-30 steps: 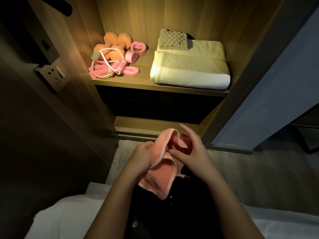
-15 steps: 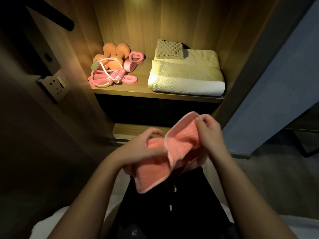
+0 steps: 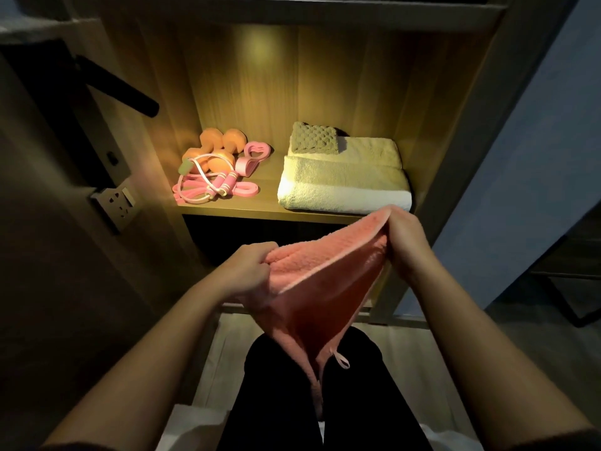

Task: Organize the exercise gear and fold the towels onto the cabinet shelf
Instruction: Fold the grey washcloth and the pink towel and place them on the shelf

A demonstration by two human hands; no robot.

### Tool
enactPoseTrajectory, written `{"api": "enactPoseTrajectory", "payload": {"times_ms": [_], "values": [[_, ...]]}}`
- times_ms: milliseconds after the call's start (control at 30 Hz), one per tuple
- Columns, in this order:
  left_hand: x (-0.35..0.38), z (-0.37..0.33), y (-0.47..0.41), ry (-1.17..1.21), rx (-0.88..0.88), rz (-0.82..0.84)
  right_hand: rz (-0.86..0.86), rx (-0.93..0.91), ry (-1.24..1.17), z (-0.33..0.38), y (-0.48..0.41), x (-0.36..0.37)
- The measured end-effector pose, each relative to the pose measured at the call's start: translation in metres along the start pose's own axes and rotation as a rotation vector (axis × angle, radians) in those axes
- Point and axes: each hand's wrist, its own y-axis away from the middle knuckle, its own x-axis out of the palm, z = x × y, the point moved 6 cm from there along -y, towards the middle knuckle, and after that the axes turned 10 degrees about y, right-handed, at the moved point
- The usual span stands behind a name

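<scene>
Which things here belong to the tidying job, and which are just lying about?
Job: pink towel, gripped by left hand and right hand; folded white towel, grey cloth, orange dumbbells, pink skipping rope, cabinet shelf.
Lying about: wall socket, black door handle.

A second ago the pink towel [image 3: 325,288] was a crumpled bunch between two hands held close together. The hands have since drawn apart. The left hand [image 3: 248,271] grips one corner low. The right hand [image 3: 406,244] has risen with the other corner to just in front of the cabinet shelf [image 3: 260,211], below the white folded towel [image 3: 344,190]. The top edge is now stretched between them, slanting up to the right. The rest hangs open in a point over the legs, and a small hanging loop [image 3: 342,360] has come into sight.
</scene>
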Motion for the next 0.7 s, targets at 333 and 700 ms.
{"api": "enactPoseTrajectory", "payload": {"times_ms": [333,700], "values": [[-0.019,-0.033,-0.026,-0.476,0.151,0.018,0.099,-0.122,0.140,0.064,-0.017,-0.005],[-0.128,-0.033,-0.042,-0.064,0.102,-0.447,-0.111,-0.064,0.128,0.082,-0.037,-0.044]]}}
